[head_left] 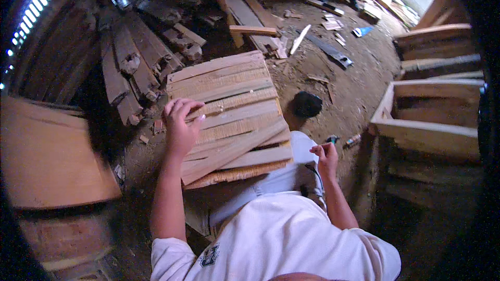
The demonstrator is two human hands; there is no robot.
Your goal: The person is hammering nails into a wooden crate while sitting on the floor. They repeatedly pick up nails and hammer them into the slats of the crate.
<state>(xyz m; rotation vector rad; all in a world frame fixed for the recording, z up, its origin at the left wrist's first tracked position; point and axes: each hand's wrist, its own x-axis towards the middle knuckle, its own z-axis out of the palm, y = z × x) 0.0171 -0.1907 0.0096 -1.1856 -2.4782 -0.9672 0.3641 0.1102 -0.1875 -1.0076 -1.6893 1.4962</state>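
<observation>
A slatted wooden panel [237, 106] lies across my lap, made of pale boards side by side. One board [239, 151] runs slantwise over the near slats, with dark gaps beside it. My left hand [182, 119] is over the panel's left edge, its fingers loosely bent and the thumb apart, with nothing visible between them. To the right of the panel, above my leg, my right hand [326, 158] is closed in a pinch. Whatever is in that pinch, if anything, is too small to make out.
Open wooden boxes [432, 129] stand at the right. A handsaw [327, 49] and wood scraps lie on the dirt floor, near a dark round object [307, 104]. Rough beams [130, 57] are piled at the far left. A smooth wooden board [52, 156] is at the near left.
</observation>
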